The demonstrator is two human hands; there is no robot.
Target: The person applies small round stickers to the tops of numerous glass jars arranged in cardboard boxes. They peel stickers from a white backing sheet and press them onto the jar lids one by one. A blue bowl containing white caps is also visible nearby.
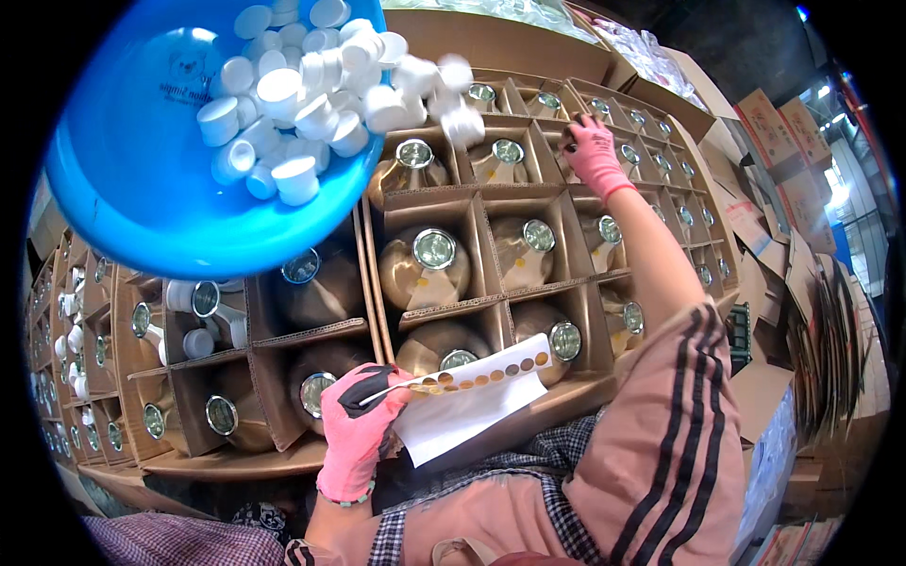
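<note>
A divided cardboard carton point(376, 283) holds round glass vessels point(425, 283) with their mouths facing up, and at upper left a blue basin point(142, 208) is heaped with white caps point(297, 179), several blurred ones beyond its right rim. Above the carton's near row, a white sheet point(462, 420) slants slightly up to the right along its long axis, its left end pinched by the pink-gloved left hand point(357, 424). The right hand point(593, 153) curls over a farther compartment, whether grasping anything I cannot tell; gold round stickers point(511, 369) line the sheet's upper edge.
</note>
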